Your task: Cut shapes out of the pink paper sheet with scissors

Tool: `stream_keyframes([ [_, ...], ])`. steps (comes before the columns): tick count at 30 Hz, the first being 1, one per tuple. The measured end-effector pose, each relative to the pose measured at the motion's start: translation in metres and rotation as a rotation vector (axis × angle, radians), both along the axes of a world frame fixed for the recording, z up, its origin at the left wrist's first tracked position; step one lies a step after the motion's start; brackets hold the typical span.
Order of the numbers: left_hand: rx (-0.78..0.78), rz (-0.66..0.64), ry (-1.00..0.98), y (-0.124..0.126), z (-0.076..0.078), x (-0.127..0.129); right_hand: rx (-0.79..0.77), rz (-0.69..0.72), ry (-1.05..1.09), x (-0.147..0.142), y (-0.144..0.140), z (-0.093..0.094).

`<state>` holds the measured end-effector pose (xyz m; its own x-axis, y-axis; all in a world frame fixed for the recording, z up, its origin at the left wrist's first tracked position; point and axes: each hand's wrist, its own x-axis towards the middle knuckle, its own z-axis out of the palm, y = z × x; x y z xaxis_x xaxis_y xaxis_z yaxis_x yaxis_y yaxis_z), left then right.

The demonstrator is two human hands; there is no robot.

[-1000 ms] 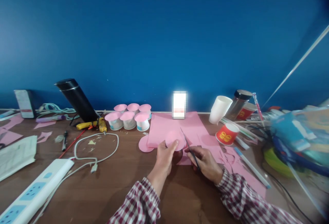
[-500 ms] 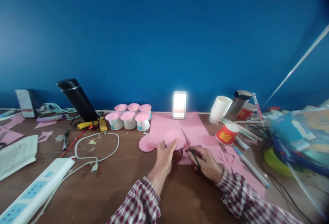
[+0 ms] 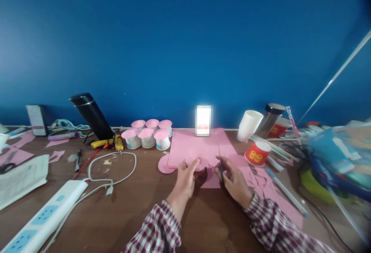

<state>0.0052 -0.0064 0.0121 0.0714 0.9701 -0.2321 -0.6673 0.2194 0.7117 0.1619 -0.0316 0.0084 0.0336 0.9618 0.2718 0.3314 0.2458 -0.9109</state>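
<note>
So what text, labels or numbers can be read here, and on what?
None can be read.
red paper cup: yellow print, too blurred.
red label by the dark-lidded jar: too blurred.
white box: red band, illegible.
white card at the wall: pixelated.

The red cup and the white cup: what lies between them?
Head view: a bare strip of table separates the red cup from the white cup.

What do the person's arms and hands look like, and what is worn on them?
Both arms wear long sleeves in a red-and-white check pattern, the left sleeve and right sleeve reaching the wrists. The left hand and right hand are bare: no gloves, and no rings or watch visible.
</note>
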Motion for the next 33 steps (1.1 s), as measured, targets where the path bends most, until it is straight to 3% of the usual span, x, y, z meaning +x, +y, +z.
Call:
stream_keyframes([
  [5, -0.047, 0.025, -0.019, 0.0017, 0.0011, -0.0013, 0.054, -0.095, -0.074, 0.0061, 0.0037, -0.0065],
  [20, 0.043, 0.028, 0.008, 0.0003, -0.0016, 0.0004, 0.075, -0.047, -0.014, 0.0053, 0.0044, -0.0079],
  [33, 0.027, 0.02, 0.042, 0.0018, -0.0068, 0.001, 0.022, 0.01, 0.055, 0.0007, 0.0029, -0.0085],
])
